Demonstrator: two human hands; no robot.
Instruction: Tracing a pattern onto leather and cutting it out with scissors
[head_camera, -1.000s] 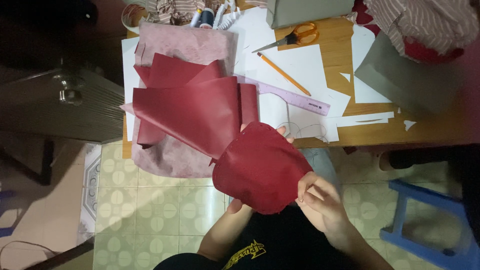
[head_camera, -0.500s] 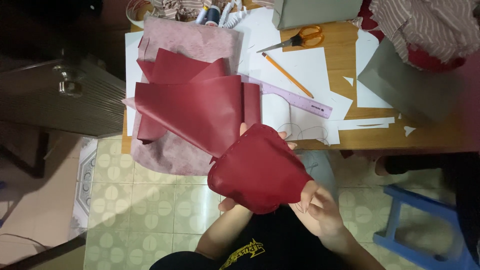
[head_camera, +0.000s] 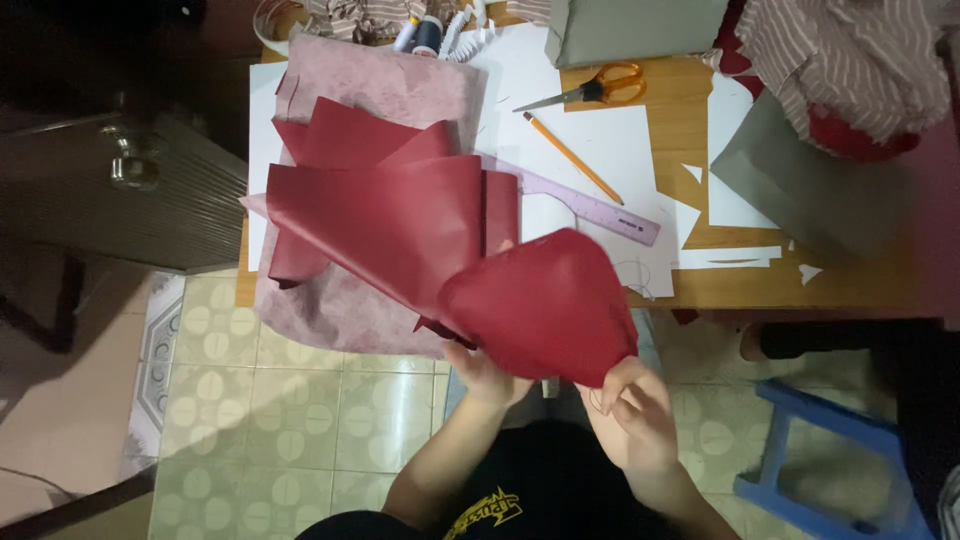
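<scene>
While the left hand (head_camera: 487, 372) props it from beneath, right hand (head_camera: 632, 405) raised, fingertip grip pinching red leather piece (head_camera: 540, 305)

You look down on a wooden table (head_camera: 690, 130) standing on a floor of pale patterned tiles (head_camera: 300, 420). A blue stool (head_camera: 800, 470) sits to your lower right, a dark ribbed cabinet (head_camera: 130, 200) to your left. Light falls dimly across the tiles.
</scene>
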